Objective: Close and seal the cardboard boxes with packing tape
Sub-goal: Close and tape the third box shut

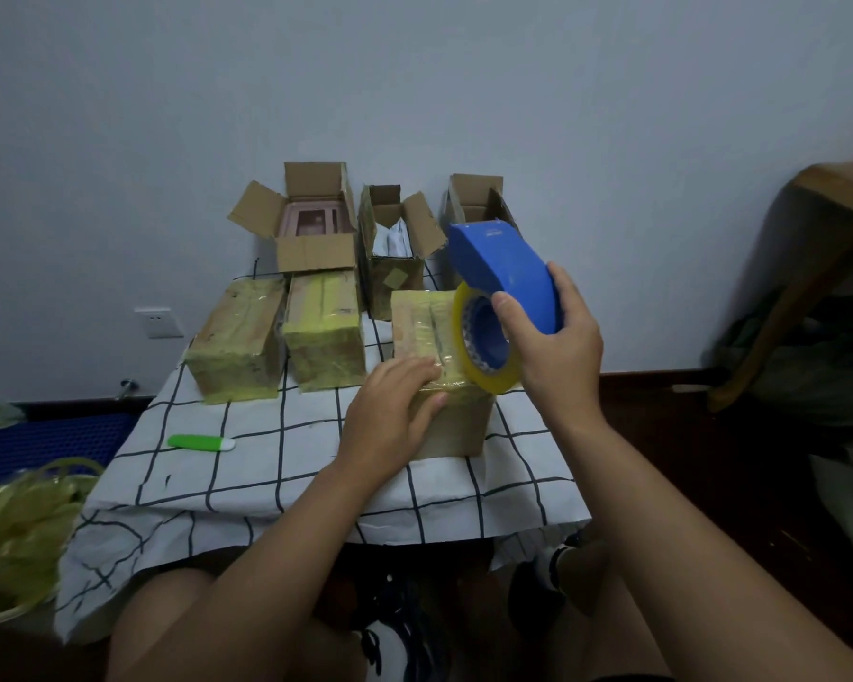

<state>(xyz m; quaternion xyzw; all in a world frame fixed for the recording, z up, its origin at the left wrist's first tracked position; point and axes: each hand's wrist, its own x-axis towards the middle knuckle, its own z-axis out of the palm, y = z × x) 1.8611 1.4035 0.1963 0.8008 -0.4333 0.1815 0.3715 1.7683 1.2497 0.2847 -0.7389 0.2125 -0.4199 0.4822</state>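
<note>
Two bare forearms reach forward from the bottom of the view, over knees and a low table draped in a white cloth with a dark grid point(267, 484). On that cloth, near its front right, sits the box being sealed point(456, 425), a small cardboard carton already wrapped in yellowish tape.

The left hand point(390, 420) lies over the box's near top edge, fingers straight and close together, pressing down; this seems meant to steady the carton and smooth the tape onto it. The right hand point(557, 347) grips a blue tape dispenser point(506, 273), thumb on the near side and fingers curled round the back. The yellow tape roll point(486, 344) touches the box's near right top corner, probably to lay or end a strip there. The dispenser's nose points up and away to the left.

The box's long axis runs away from the viewer toward the wall, with its short end facing the camera.

Two taped boxes point(277, 342) lie side by side to the left, aligned the same way. Behind them, three open boxes point(395, 238) stand against the wall, flaps up, not yet sealed. A green utility knife point(200, 443) rests on the cloth, front left.
</note>
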